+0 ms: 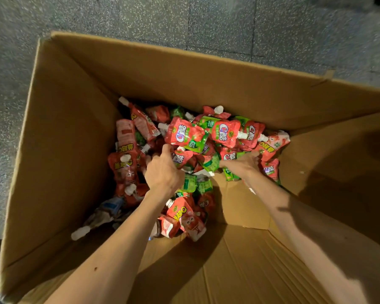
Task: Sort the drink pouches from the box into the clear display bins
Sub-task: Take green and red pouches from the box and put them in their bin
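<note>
Reaches into box with both hands.
Finds top pouch just ahead of left hand, long axis left-right, thumb at its near edge; cannot tell either grip, right hand likewise buried.

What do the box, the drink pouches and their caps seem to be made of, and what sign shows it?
The box looks like corrugated cardboard, matt brown: ribbing shows on its near side. The drink pouches look like flexible plastic or foil laminate, glossy: crinkles and glints. The caps seem hard white plastic, smooth.
</note>
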